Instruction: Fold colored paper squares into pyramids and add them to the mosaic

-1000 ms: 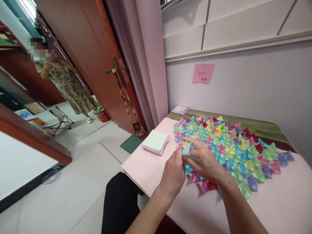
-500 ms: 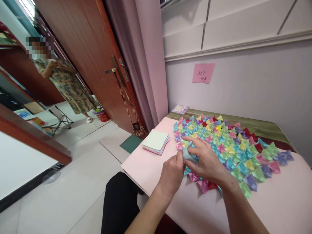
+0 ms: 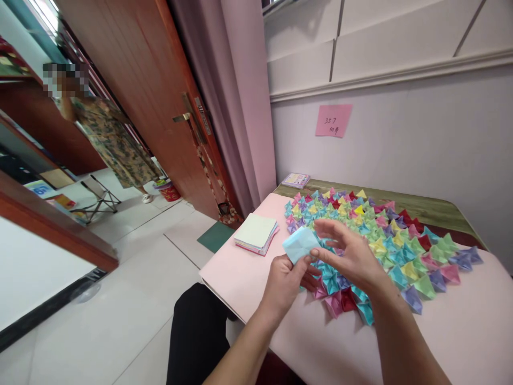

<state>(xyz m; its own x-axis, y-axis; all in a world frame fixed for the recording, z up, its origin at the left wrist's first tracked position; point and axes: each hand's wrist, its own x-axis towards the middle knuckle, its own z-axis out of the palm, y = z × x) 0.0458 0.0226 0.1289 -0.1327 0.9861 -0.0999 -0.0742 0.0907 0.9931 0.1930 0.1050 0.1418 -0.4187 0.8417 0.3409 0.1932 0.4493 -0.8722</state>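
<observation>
A light blue folded paper (image 3: 299, 244) is raised above the pink table (image 3: 248, 272), pinched between both hands. My left hand (image 3: 285, 282) grips its lower edge from below with closed fingers. My right hand (image 3: 352, 256) pinches its right side with thumb and a finger, the other fingers spread above. Behind and beside the hands, several small folded paper shapes (image 3: 385, 240) in many colours lie in rows on the table.
A stack of square coloured sheets (image 3: 257, 233) lies left of the hands. A small card pack (image 3: 296, 180) rests at the table's far edge by the wall. A pink note (image 3: 333, 120) hangs on the wall. A person (image 3: 108, 139) stands beyond the open wooden door (image 3: 160, 96).
Both hands have lifted the light blue paper off the table surface, and it now shows as a wider flat piece. The person by the door has shifted slightly.
</observation>
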